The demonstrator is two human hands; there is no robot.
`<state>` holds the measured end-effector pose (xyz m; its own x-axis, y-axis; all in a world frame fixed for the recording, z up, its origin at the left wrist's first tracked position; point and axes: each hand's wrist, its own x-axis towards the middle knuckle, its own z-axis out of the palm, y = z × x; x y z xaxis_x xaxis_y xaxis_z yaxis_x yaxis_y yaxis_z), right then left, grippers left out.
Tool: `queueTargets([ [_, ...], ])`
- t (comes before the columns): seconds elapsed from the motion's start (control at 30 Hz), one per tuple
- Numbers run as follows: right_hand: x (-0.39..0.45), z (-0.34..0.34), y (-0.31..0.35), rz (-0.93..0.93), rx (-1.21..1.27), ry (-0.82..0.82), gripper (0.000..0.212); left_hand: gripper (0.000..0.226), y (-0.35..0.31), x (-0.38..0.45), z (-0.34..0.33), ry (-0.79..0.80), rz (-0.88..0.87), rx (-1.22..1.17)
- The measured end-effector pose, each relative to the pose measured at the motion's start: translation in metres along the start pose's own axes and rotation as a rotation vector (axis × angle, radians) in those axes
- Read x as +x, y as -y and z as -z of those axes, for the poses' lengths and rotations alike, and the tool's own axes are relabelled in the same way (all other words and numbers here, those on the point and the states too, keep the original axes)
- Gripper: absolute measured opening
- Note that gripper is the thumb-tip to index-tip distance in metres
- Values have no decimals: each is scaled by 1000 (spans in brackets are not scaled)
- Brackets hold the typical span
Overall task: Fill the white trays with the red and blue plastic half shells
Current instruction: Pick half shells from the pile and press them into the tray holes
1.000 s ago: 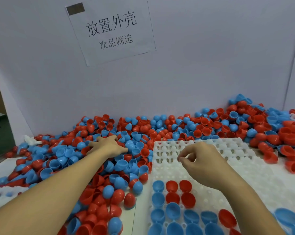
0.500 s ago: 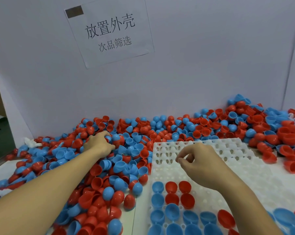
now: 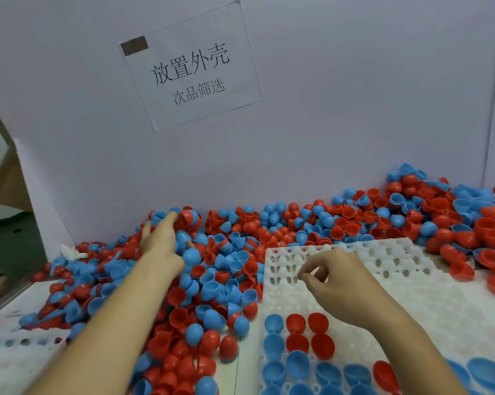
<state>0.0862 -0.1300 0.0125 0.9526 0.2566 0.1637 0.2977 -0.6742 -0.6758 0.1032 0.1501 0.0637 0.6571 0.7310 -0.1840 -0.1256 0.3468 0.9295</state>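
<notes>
A big heap of red and blue half shells (image 3: 226, 269) covers the table from the left to the back wall. My left hand (image 3: 159, 240) reaches far into it, fingers stretched onto shells near the wall, a blue shell (image 3: 183, 238) against its thumb side. The white tray (image 3: 411, 295) lies at the right. Its near left cells hold several blue and red shells (image 3: 297, 343). My right hand (image 3: 334, 283) hovers over the tray's bare cells, fingers loosely curled, thumb near forefinger, with nothing seen in it.
More shells (image 3: 468, 223) pile up at the back right beside the tray. A second white tray (image 3: 12, 354) shows at the lower left edge. A grey wall with a paper sign (image 3: 192, 69) closes the back; the table ends at the left.
My left hand has slid away from me across the heap, toward the back wall. My right hand has stayed over the tray, almost still.
</notes>
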Motion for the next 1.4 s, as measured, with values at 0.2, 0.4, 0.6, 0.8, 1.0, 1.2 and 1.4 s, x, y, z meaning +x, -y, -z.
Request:
queueTargets([
  [0.2, -2, -5, 13, 69, 126, 13, 16, 27, 45, -83, -1, 208, 245, -381],
  [0.4, -7, -9, 21, 178, 352, 112, 35, 39, 74, -113, -17, 398, 363, -412],
  [0.6, -10, -15, 27, 147, 369, 107, 39, 52, 74, -100, -6, 357, 335, -378],
  [0.8, -14, -27, 43, 161, 396, 208, 12, 52, 65, -77, 13, 293, 218, -405],
  [1.0, -17, -41, 54, 191, 357, 190, 10, 53, 73, -78, 7, 318, 223, -421],
  [1.2, -17, -30, 48, 163, 363, 273, 9, 49, 68, -80, 7, 247, 165, -464],
  [1.4, -14, -28, 42, 176, 384, 140, 5, 47, 58, -82, 7, 160, 208, -502],
])
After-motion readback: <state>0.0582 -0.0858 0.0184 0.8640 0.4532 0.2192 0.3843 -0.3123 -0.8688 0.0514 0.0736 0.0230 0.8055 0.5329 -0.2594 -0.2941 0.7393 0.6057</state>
